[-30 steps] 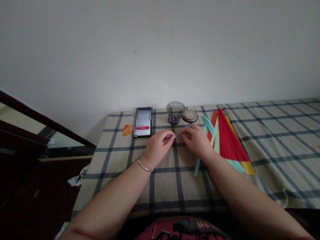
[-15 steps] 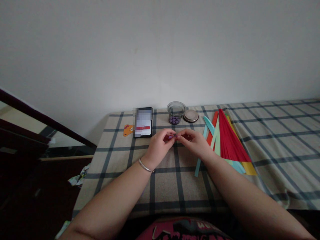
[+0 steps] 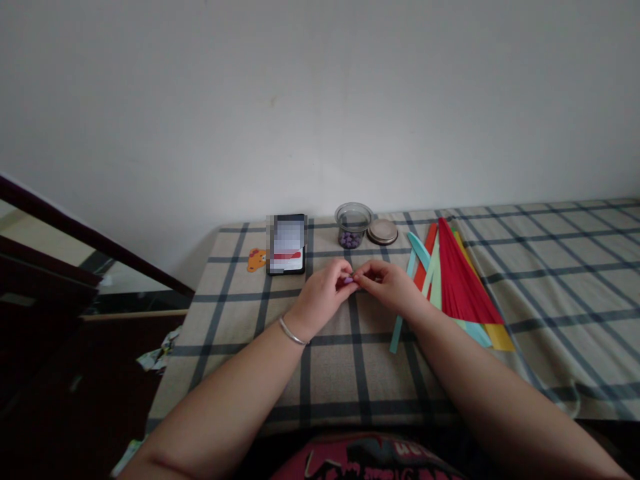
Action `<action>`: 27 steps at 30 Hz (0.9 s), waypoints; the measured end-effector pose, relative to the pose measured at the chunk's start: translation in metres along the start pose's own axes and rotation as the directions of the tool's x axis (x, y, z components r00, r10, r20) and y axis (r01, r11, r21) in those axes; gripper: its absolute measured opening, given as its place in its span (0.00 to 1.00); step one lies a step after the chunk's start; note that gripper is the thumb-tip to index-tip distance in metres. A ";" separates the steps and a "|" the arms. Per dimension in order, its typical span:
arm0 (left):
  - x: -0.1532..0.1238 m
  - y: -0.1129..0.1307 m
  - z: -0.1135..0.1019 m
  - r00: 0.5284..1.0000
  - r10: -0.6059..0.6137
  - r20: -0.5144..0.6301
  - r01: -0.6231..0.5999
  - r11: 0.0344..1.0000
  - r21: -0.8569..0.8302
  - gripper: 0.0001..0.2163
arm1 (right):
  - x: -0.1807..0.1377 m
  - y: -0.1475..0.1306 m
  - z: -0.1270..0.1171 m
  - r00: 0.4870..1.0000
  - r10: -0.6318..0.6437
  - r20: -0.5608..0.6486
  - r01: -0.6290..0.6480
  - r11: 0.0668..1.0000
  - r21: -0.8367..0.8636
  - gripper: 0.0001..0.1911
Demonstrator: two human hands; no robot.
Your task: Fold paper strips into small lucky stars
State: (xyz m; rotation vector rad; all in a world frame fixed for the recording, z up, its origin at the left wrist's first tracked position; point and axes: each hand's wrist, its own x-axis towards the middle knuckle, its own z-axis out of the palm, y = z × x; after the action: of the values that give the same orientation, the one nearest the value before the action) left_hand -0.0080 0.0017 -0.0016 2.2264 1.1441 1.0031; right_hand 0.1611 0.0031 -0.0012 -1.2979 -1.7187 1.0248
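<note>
Over the middle of the checked cloth, my left hand (image 3: 324, 288) and my right hand (image 3: 389, 287) meet fingertip to fingertip. Between them is a small purple paper strip (image 3: 349, 281), pinched from both sides; my fingers cover most of it. Just beyond the hands stands a clear plastic tub (image 3: 353, 219), with several small purple folded pieces (image 3: 351, 239) at its bottom. Its round lid (image 3: 383, 231) lies flat to the right. Beside my right forearm a fan of coloured paper strips (image 3: 463, 283) is spread out, mostly red, with blue, green, orange and yellow ones.
A phone (image 3: 295, 261) with a partly blurred screen lies at the back left, next to an orange bear-shaped cutout (image 3: 257, 260). The checked tablecloth (image 3: 225, 327) reaches the wall (image 3: 320, 120). A dark rail (image 3: 95, 233) runs past the table's left edge.
My fingertips have shifted slightly down and closer together, and a bit more of the purple strip shows. The tub, lid, phone and fanned strips stay put.
</note>
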 end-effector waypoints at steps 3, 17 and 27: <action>0.000 0.003 -0.002 1.000 0.016 0.010 -0.016 0.999 0.040 0.06 | -0.001 -0.002 0.001 1.000 0.003 -0.027 -0.003 1.000 0.010 0.09; -0.003 0.002 -0.001 0.998 -0.010 -0.057 0.004 0.996 -0.094 0.09 | -0.002 -0.004 0.007 0.994 0.064 -0.083 -0.039 0.961 0.275 0.13; -0.001 0.004 -0.004 0.998 0.038 -0.048 -0.035 0.998 0.052 0.08 | -0.002 -0.006 0.008 0.982 0.179 -0.056 -0.132 0.875 0.465 0.18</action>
State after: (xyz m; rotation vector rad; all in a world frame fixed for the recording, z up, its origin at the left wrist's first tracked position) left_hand -0.0098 -0.0013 0.0027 2.2824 1.1666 1.0601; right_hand 0.1519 -0.0011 0.0010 -1.1600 -1.2078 1.3426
